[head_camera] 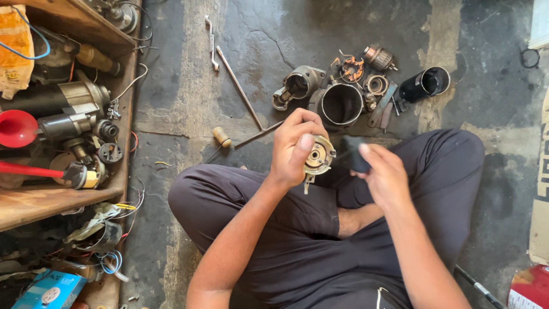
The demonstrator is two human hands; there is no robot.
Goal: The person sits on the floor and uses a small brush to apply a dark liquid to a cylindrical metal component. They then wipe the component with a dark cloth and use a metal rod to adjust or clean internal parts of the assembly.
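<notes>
I sit cross-legged on a concrete floor. My left hand [293, 146] grips a small round metal motor part [318, 157], a brush-holder plate with a brass-coloured centre, held upright in front of me. My right hand [382, 171] is closed around the dark handle of a tool [355, 153] whose tip points at that plate. The two hands are close together, above my knees. The tool's tip is blurred and partly hidden.
Dismantled starter-motor parts lie on the floor ahead: a cylindrical housing [341, 104], a nose casing [298, 84], a black tube [425, 84], a copper brush ring [351, 68]. A long rod [240, 88] and a spanner [211, 43] lie nearby. A wooden shelf [51, 200] of old motors stands left.
</notes>
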